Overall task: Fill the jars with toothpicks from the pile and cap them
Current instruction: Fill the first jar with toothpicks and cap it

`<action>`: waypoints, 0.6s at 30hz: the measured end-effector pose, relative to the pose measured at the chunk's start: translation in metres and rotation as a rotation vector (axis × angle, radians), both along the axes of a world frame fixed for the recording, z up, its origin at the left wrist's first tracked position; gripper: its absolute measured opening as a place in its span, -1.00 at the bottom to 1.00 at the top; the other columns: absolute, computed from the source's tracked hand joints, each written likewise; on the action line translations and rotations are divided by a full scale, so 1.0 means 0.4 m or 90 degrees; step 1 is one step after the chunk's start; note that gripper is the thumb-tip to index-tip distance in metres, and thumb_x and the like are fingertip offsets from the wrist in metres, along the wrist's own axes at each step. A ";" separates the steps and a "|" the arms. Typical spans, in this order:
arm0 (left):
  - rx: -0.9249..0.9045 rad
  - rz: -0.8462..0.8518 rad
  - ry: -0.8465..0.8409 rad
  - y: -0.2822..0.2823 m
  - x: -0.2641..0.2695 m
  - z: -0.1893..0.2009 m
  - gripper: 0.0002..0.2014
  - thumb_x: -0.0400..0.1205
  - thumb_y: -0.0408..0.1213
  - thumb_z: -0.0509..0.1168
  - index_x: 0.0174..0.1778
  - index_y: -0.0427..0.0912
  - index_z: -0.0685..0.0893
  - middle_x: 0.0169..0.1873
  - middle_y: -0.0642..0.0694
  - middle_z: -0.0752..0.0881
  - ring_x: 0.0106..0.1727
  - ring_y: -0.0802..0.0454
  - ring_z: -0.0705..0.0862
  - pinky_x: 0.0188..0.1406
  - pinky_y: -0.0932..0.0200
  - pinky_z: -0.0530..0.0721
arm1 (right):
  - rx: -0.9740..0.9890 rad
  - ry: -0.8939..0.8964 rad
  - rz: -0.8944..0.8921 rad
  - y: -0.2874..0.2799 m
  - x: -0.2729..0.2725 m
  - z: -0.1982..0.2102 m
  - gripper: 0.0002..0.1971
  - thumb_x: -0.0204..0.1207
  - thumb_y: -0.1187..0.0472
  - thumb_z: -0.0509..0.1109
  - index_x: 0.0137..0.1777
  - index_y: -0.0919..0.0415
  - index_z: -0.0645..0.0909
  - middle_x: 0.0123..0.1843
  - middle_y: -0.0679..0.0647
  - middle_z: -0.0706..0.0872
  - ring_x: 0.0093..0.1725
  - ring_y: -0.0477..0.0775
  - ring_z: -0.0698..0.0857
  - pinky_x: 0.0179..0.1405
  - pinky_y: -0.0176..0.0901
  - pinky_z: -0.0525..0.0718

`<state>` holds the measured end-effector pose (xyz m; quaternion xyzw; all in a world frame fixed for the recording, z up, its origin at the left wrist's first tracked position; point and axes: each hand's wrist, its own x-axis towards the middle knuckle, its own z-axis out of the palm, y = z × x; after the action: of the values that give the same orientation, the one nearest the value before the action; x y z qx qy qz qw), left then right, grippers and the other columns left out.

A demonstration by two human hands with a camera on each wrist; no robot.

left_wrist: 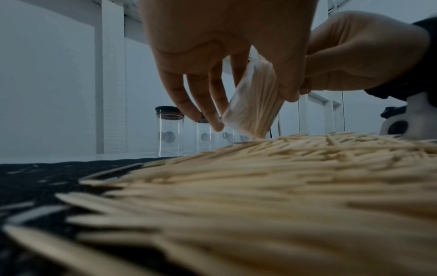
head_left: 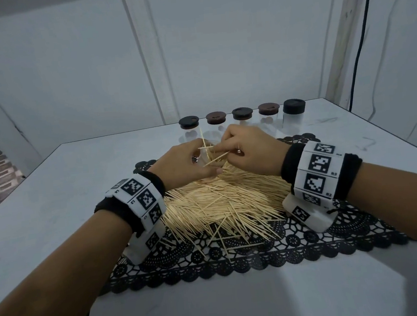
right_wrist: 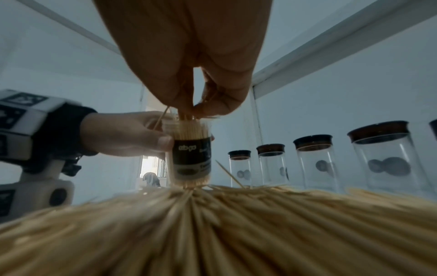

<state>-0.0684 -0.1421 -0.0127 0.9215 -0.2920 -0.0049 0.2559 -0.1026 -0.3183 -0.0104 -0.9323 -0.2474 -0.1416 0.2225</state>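
Observation:
A small clear jar (right_wrist: pixel 191 155) with a dark label, packed with toothpicks, rests its base on the far edge of the toothpick pile (head_left: pixel 220 203). My left hand (head_left: pixel 187 162) grips the jar (left_wrist: pixel 253 104) round its side, slightly tilted. My right hand (head_left: pixel 248 151) is over the jar's open mouth and pinches a few toothpicks (right_wrist: pixel 187 116) between thumb and fingers, their ends in the mouth. Loose toothpicks (head_left: pixel 215 159) stick out between the two hands. In the head view the jar is mostly hidden by the hands. I see no cap on it.
Several empty clear jars (head_left: pixel 242 122) with dark caps stand in a row behind the hands. The pile lies on a black lace mat (head_left: pixel 238 260) on a pale table (head_left: pixel 52 200). A black cable (head_left: pixel 359 39) hangs at the right wall.

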 end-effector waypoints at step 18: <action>-0.007 -0.010 0.015 0.000 0.001 -0.003 -0.54 0.46 -0.03 0.47 0.27 0.06 0.55 -0.10 0.14 0.66 -0.06 0.12 0.64 -0.02 0.22 0.56 | 0.058 -0.064 0.033 0.000 0.015 -0.027 -0.80 0.51 0.28 0.36 0.05 0.26 0.76 -0.08 0.05 0.45 -0.10 -0.02 0.46 -0.07 -0.16 0.50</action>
<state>-0.0678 -0.1423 -0.0138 0.9176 -0.2964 -0.0162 0.2645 -0.0964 -0.3182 -0.0211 -0.9062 -0.2756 -0.1932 0.2558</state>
